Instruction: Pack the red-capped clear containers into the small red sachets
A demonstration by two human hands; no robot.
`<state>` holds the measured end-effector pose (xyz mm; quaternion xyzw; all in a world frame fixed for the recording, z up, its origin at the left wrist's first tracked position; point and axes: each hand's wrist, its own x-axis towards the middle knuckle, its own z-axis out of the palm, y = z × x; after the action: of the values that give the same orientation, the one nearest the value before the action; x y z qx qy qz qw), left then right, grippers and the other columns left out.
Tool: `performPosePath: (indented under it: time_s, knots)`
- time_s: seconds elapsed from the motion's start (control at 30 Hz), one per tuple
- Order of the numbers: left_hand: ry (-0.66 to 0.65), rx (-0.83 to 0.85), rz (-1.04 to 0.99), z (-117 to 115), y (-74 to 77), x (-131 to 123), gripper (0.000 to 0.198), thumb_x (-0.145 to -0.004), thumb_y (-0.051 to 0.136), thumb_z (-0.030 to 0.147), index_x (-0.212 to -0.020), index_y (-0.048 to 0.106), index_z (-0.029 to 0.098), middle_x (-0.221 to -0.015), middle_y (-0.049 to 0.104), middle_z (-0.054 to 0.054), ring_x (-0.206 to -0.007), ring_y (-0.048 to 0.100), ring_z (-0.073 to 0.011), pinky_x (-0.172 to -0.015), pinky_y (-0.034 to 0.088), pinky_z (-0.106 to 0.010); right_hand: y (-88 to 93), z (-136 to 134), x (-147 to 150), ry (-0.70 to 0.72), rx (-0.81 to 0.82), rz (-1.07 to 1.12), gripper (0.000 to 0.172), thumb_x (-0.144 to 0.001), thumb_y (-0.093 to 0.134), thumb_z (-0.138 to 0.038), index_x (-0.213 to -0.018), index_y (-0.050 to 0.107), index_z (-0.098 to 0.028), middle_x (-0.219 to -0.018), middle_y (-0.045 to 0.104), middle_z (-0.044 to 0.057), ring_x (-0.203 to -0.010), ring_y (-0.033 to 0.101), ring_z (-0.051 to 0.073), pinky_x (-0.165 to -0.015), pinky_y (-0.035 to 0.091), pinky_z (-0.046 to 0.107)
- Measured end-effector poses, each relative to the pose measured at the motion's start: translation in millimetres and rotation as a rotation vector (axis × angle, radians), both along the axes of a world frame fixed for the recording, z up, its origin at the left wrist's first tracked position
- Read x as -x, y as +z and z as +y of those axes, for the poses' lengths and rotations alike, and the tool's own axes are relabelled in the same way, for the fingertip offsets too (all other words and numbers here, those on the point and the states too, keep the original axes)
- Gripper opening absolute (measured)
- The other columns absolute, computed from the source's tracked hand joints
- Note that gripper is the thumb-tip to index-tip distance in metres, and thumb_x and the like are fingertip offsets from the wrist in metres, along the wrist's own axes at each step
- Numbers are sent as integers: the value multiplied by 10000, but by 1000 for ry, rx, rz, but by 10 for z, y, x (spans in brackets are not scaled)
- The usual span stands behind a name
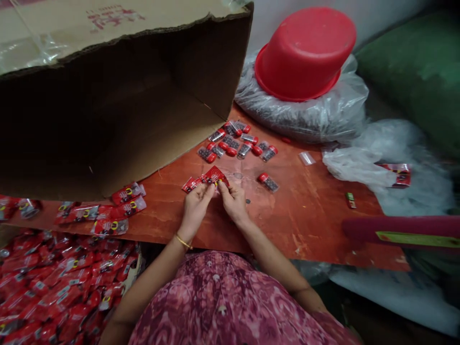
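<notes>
My left hand [196,207] and my right hand [233,202] meet at the middle of a reddish-brown wooden board [298,225]. Between their fingertips they pinch a strip of red printed sachets [212,177], which runs off to the left past my left thumb. Above my hands lies a loose group of small clear packets with red caps and dark contents [237,143]. One more such packet [268,182] lies to the right of my right hand. Several red sachets [102,211] lie on the board left of my left hand.
A large cardboard box [108,110] lies on its side at the upper left, its opening facing me. A heap of red sachets [53,282] lies below the board's left edge. An upturned red plastic basin [305,53] rests on a bulging plastic bag [302,108].
</notes>
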<state>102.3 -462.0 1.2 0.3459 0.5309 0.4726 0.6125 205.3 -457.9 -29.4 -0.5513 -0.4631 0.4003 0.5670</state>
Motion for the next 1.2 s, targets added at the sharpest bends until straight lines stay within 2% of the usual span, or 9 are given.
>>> performPosePath:
  time_s: [0.1, 0.2, 0.47, 0.6, 0.7, 0.87, 1.0, 1.1, 1.2]
  knots:
    - [0, 61, -133, -27, 50, -90, 303, -578, 757, 406, -701, 662, 146, -679, 662, -3, -649, 590, -109, -635, 450, -209, 33, -81, -42, -18, -28, -85, 337, -817, 470, -439, -576, 481, -204, -529, 434, -34, -514, 386, 109, -491, 324, 234]
    - [29, 154, -249, -21, 116, -142, 328, -498, 804, 363, -697, 655, 149, -657, 666, 4, -608, 594, -100, -610, 451, -205, 38, -133, -87, -22, -50, -137, 356, -847, 436, -415, -556, 429, -211, -526, 396, -36, -504, 369, 107, -489, 314, 239]
    - [-4, 199, -247, 52, 182, -195, 238, -522, 802, 273, -628, 639, 135, -617, 667, 3, -582, 605, -101, -626, 471, -222, 73, -162, -293, 110, -48, -171, 314, -872, 405, -433, -769, 595, -205, -699, 599, 9, -652, 534, 152, -617, 444, 270]
    - [46, 231, -221, 71, 187, -194, 244, -517, 809, 272, -646, 649, 141, -609, 667, 13, -557, 601, -88, -582, 461, -197, 85, -170, -853, -83, -63, -627, 327, -875, 405, -438, -923, 607, -186, -919, 639, 83, -877, 550, 219, -805, 426, 362]
    - [44, 260, -227, 75, 174, -196, 253, -515, 812, 285, -633, 641, 139, -611, 670, 7, -546, 602, -85, -563, 460, -189, -33, -179, -1308, -252, 110, -1056, 484, -788, 541, -492, -1098, 557, -121, -1084, 596, 178, -989, 507, 302, -847, 383, 447]
    - [18, 276, -231, 59, 148, -243, 344, -454, 832, 355, -635, 630, 142, -601, 668, 8, -529, 599, -85, -532, 454, -177, -242, -210, -1564, -153, 171, -1264, 390, -844, 484, -376, -1140, 547, -130, -1110, 601, 174, -955, 514, 291, -797, 388, 418]
    - [20, 264, -220, 47, 130, -233, 380, -434, 832, 394, -643, 637, 143, -624, 675, -2, -544, 602, -90, -540, 451, -181, -256, -237, -1483, -78, 61, -1121, 361, -851, 437, -367, -1071, 580, -119, -1066, 624, 172, -939, 537, 277, -813, 405, 418]
    - [37, 245, -204, 47, 122, -201, 385, -436, 826, 414, -638, 645, 140, -626, 673, -6, -551, 602, -95, -546, 448, -189, -187, -334, -1336, -55, 31, -740, 383, -883, 351, -414, -1011, 591, -144, -899, 663, 124, -762, 591, 225, -700, 463, 371]
    - [40, 238, -197, 46, 136, -193, 382, -428, 827, 418, -599, 637, 134, -592, 656, 3, -543, 593, -90, -553, 443, -192, -45, -504, -1127, 28, 126, -276, 430, -880, 340, -510, -937, 587, -164, -656, 630, 32, -449, 521, 145, -483, 458, 297]
